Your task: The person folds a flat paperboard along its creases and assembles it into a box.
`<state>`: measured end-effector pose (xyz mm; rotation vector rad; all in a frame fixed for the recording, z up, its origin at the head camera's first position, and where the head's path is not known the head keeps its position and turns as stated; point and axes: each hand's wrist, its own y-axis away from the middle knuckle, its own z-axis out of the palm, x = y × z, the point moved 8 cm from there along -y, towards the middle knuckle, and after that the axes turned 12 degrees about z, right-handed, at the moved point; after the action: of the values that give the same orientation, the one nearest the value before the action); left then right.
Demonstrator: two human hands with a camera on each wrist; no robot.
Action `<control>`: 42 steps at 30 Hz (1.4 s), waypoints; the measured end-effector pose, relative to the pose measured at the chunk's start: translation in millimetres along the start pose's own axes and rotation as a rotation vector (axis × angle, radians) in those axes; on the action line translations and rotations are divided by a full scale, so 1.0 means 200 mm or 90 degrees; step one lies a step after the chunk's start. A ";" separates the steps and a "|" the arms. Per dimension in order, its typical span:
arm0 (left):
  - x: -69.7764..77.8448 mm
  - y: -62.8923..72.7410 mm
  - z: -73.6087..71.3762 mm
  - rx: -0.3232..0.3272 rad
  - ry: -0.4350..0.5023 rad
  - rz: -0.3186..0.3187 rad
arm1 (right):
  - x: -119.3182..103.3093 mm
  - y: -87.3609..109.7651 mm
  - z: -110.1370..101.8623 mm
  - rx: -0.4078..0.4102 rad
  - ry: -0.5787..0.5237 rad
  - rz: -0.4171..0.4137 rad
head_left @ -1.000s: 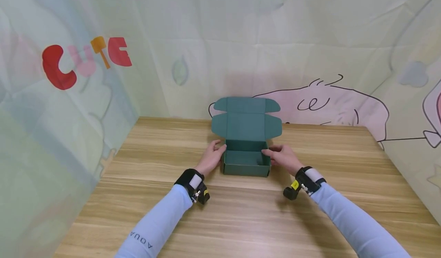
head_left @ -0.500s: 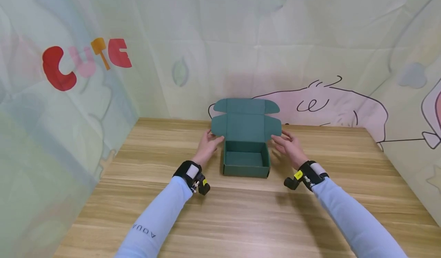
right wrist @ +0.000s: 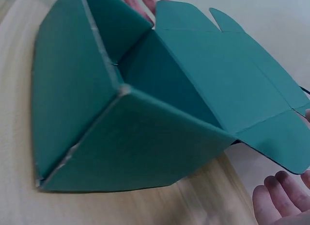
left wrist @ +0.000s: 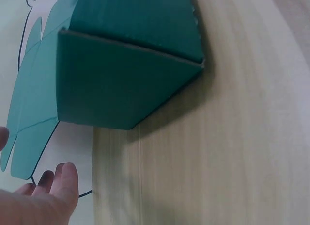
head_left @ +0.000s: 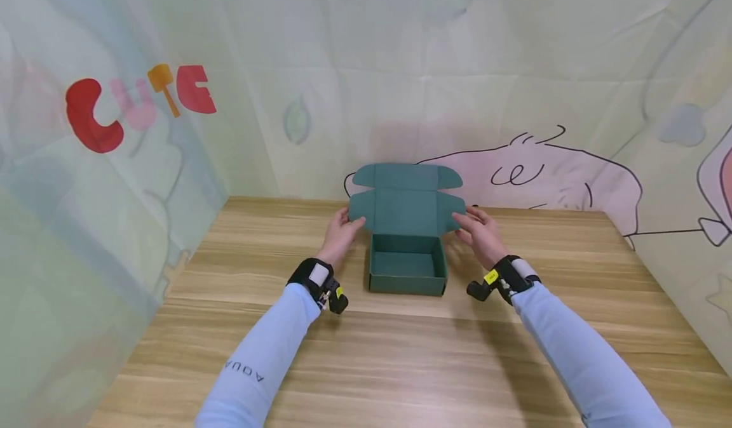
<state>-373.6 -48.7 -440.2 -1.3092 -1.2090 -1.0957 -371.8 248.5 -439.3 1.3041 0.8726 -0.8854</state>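
Observation:
A green cardboard mailer box [head_left: 407, 284] stands on the table with its lid [head_left: 406, 212] raised and tilted back. Nothing lies in the part of its inside that shows. At the lid's left side flap [left wrist: 31, 152] is my left hand [head_left: 338, 234], thumb toward the front and fingers loosely bent beyond the edge. My right hand [head_left: 481, 236] is at the right side flap [right wrist: 281, 142], its thumb overlapping the flap in the head view. In the right wrist view its fingers [right wrist: 281, 198] are spread below that flap, apart from it.
The wood-grain table [head_left: 389, 364] runs back to a printed cloth backdrop [head_left: 400, 98] close behind the lid. Another cloth wall with coloured letters [head_left: 94, 117] rises on the left. Each wrist wears a black strap with a small camera [head_left: 480, 289].
Both hands have gone from the sides of the box body up and back to the side flaps of the lid. The box has stayed in place.

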 end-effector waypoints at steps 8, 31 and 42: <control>0.01 -0.05 0.01 0.003 -0.009 0.011 | -0.03 -0.05 0.02 0.051 0.018 0.026; 0.10 -0.08 0.02 0.040 -0.172 0.077 | -0.12 -0.01 0.06 0.161 0.200 -0.074; 0.13 -0.07 0.04 0.051 -0.248 0.110 | -0.15 0.04 0.07 0.224 0.289 -0.135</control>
<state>-385.8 -39.5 -413.5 -1.5784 -1.3749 -0.6789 -376.7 236.1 -408.0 1.7839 1.2656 -0.9529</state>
